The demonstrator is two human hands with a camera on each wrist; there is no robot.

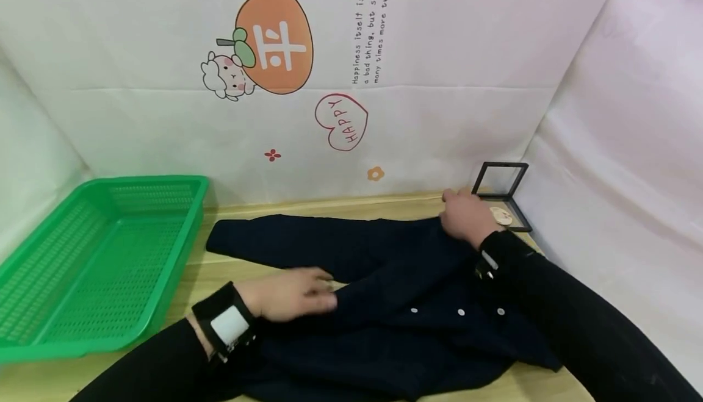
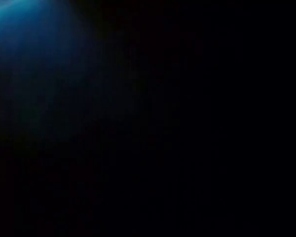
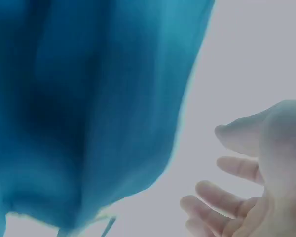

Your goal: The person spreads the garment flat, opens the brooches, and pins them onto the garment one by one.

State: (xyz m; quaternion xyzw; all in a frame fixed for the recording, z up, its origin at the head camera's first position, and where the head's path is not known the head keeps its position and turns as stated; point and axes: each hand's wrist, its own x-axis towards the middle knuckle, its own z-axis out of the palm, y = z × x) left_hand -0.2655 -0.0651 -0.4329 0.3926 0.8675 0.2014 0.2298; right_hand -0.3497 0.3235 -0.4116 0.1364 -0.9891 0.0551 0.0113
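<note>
A dark navy long-sleeved shirt with white buttons lies spread on the wooden table, one sleeve stretched along the back. My left hand rests over the shirt's near-left part, fingers loosely extended to the right and slightly blurred. The left wrist view is almost wholly dark. At the shirt's back right corner is my right hand; its fingertips are partly hidden in the head view. In the right wrist view its fingers are spread and loosely bent, with a gap between them and the bright blue-looking cloth.
A green plastic basket stands on the left. Behind the right hand is a small black-framed case, its lid raised, with a pale round piece inside. White printed sheeting walls the back and sides.
</note>
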